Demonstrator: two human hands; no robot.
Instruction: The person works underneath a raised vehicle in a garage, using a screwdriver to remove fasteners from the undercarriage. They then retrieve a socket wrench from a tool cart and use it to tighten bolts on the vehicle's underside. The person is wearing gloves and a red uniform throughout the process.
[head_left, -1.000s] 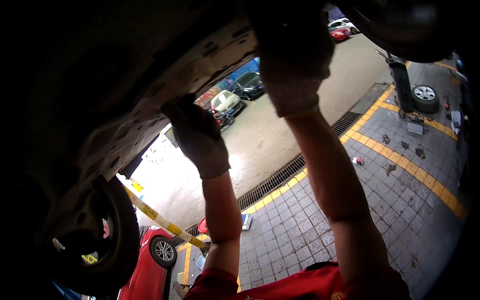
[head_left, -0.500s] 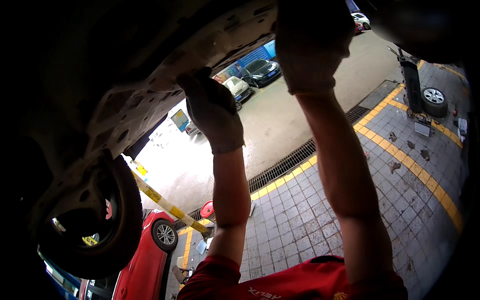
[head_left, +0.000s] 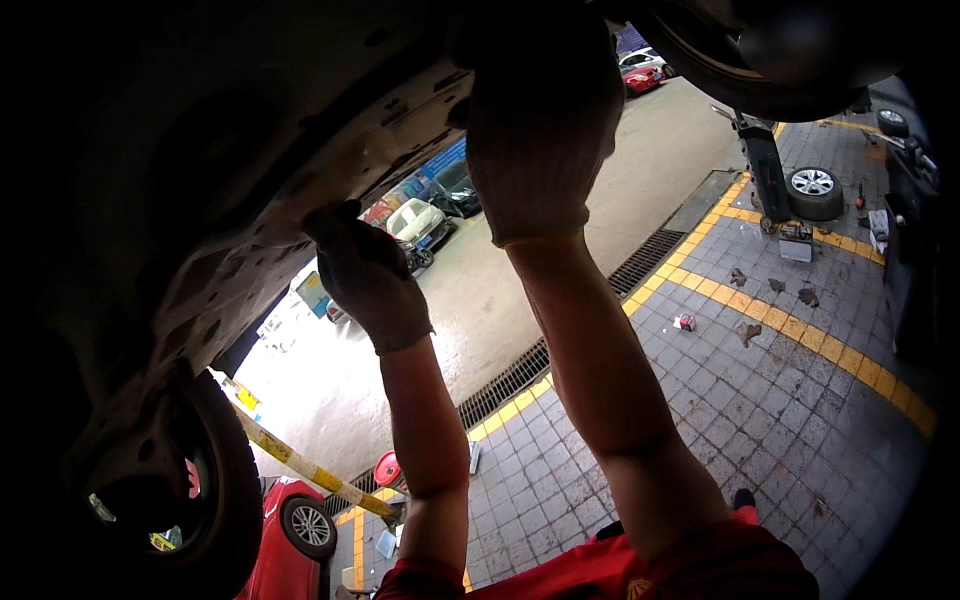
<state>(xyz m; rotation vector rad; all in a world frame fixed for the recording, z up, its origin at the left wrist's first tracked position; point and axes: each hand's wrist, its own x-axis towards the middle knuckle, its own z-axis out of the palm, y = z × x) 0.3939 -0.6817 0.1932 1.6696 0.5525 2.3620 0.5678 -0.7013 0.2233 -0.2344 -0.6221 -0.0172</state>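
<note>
Overhead is a car underside [head_left: 250, 250] with pale, perforated metal. My left hand [head_left: 365, 275], in a grey knitted work glove, reaches up to it with fingers bent at its lower edge, closed on something dark that I cannot make out. Higher and to the right, my right hand [head_left: 540, 150], in a similar glove, is raised against the underside. Its fingers disappear in deep shadow, so their grip and whatever they touch are hidden.
Wheels [head_left: 215, 460] hang at lower left and upper right. A yellow striped post [head_left: 310, 465], red car [head_left: 280, 550] and red round container [head_left: 390, 468] are low left. A drain grate [head_left: 500, 385] crosses the floor. A black stand [head_left: 760, 165] and loose wheel [head_left: 814, 195] are at right.
The view shifted and shifted back over the last second. Both hands now appear further left and lower than half a second ago, still raised at the underside in much the same pose.
</note>
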